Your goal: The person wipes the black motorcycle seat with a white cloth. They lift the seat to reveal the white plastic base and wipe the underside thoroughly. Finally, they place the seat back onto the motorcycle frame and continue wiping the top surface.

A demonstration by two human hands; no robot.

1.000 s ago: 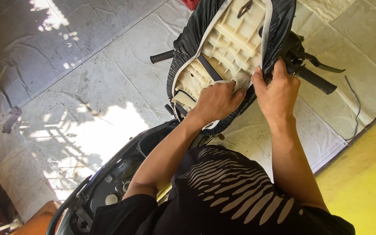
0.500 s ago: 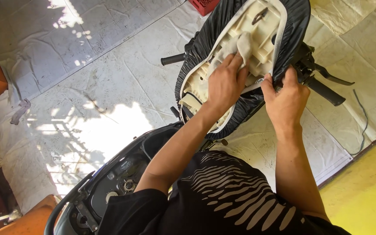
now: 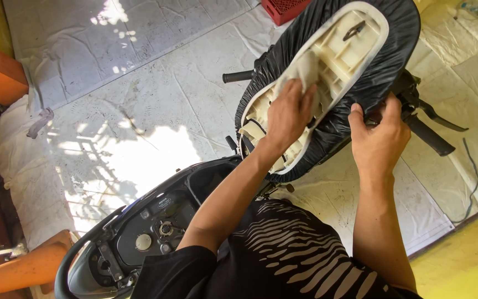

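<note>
A scooter seat [image 3: 372, 83] is tipped up, showing its cream plastic underside [image 3: 341, 52] wrapped by a black cover. My left hand [image 3: 289, 113] presses a pale cloth [image 3: 307, 69] against that underside, near the middle. To its right, my right hand [image 3: 380, 135] grips the seat's black lower edge, fingers curled over it. Both forearms reach up from my black striped shirt [image 3: 289, 260].
Below the seat lies the scooter's open body [image 3: 150, 227] with a filler cap. Handlebar grips [image 3: 238, 76] and a brake lever [image 3: 438, 119] stick out on both sides. A red crate [image 3: 286, 8] is at the top, orange wood [image 3: 20, 271] bottom left, a blue cable [image 3: 474, 171] right.
My left hand has slid up the seat's underside with the cloth. My right hand has shifted lower along the black edge. The view has drifted, bringing the crate into sight.
</note>
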